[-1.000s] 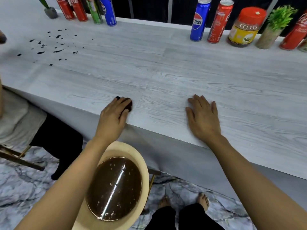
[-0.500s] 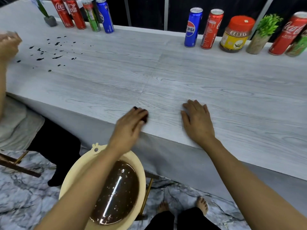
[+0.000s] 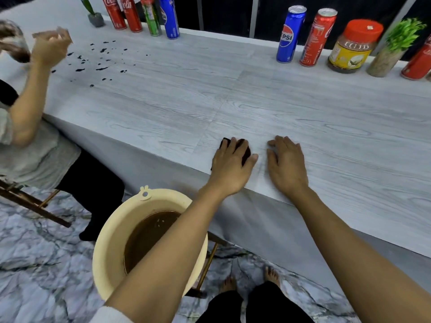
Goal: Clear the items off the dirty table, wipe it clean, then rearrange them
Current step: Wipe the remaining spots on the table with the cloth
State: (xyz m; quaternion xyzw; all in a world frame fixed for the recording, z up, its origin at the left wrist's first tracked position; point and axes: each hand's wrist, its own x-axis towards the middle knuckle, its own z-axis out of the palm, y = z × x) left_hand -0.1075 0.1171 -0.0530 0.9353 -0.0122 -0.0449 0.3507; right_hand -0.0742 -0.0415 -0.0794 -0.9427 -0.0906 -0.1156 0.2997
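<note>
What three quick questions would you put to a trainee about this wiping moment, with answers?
1. True or false: the right hand lies flat on the table, holding nothing.
2. The dark cloth is under: A the left hand; B the right hand; C no hand.
3. Fill in: the dark splatters lie toward the table's far ___ in this view.
Key: 1 true; 2 A; 3 left.
</note>
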